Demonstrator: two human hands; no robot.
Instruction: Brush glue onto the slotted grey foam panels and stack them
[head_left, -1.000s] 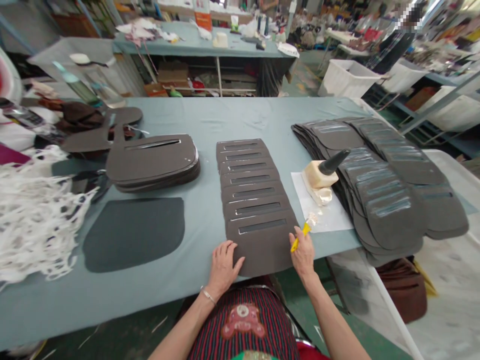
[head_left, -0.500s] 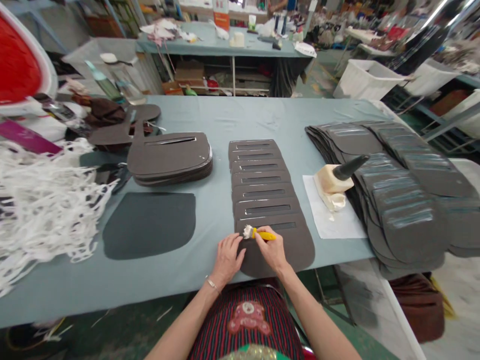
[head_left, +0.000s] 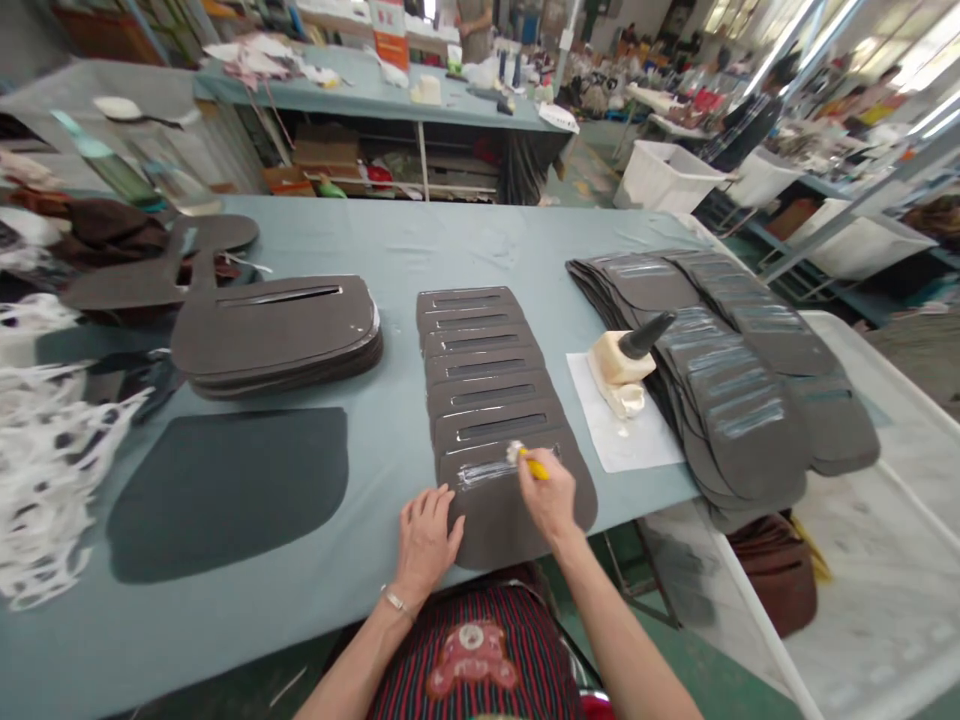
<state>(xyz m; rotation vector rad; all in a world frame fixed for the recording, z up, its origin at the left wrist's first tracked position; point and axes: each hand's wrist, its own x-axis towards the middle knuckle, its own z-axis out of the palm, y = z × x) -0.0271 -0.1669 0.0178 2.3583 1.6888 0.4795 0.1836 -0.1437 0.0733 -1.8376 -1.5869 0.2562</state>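
Note:
My right hand [head_left: 552, 498] grips a small brush [head_left: 535, 466] with a yellow handle and whitish bristles. The bristles touch the nearest dark brown panel [head_left: 499, 532], at the right end of its slot, where a wet white smear of what looks like glue runs across. My left hand [head_left: 426, 540] lies flat with fingers stretched out, fingertips on that panel's left edge. Beyond it, several overlapping slotted panels [head_left: 484, 368] form a column. To the right, a cream-coloured block-like container [head_left: 616, 362] with a black spout lies tilted on white paper [head_left: 646, 445].
Stacks of dark panels [head_left: 739, 375] with shiny streaks cover the table's right side. At left are a pile of slotted pieces [head_left: 277, 330], a dark flat sheet [head_left: 232, 490] and white scraps [head_left: 45, 460]. A second table [head_left: 360, 90] and white bins [head_left: 664, 175] stand beyond.
The brush has moved rightward along the nearest panel's slot, leaving a white smear. My left hand has shifted slightly down the panel's left edge. The camera view has turned right.

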